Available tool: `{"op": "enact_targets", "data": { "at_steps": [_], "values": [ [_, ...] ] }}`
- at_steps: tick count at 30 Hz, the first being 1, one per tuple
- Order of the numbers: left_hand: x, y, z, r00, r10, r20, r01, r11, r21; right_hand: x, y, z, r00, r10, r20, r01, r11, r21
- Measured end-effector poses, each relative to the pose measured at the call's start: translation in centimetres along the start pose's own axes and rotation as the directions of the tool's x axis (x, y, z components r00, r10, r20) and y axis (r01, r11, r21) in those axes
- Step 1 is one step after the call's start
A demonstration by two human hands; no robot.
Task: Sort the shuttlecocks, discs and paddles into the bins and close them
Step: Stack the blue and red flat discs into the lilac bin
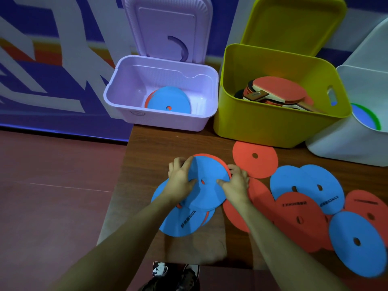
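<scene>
- Right now I see a small stack of discs [206, 181], blue on top with a red edge beneath, held just above the brown table [168, 143] near its left side.
- My left hand [180, 179] grips the stack's left rim, fingers curled over it; my right hand [236, 183] pinches the right rim, thumb on the blue face.
- Under the stack lies another blue disc [182, 223] with dark print.
- To the right, loose red and blue discs [310, 198] overlap across the table.
- Behind, the lilac bin [161, 120] stands with its lid up, discs inside.
- Beside it, the yellow-green bin [262, 127], lid up, holds paddles [279, 91].
- At far right stands a white bin [346, 148], partly cut off.
</scene>
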State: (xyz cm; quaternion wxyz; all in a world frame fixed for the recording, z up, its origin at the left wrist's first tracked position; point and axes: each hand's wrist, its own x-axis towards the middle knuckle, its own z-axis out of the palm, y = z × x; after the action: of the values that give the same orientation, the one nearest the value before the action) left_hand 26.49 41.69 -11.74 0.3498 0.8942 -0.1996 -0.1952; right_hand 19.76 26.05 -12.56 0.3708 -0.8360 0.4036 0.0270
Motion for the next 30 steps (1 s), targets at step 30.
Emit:
{"op": "enact_targets", "data": {
  "at_steps": [30],
  "values": [
    [-2.8,4.3,-10.3,0.844,0.247,-0.477,-0.262,0.964,0.035,-5.0,-11.5,-6.2,0.829,-0.471,-0.300,0.558,0.714,0.422]
  ]
}}
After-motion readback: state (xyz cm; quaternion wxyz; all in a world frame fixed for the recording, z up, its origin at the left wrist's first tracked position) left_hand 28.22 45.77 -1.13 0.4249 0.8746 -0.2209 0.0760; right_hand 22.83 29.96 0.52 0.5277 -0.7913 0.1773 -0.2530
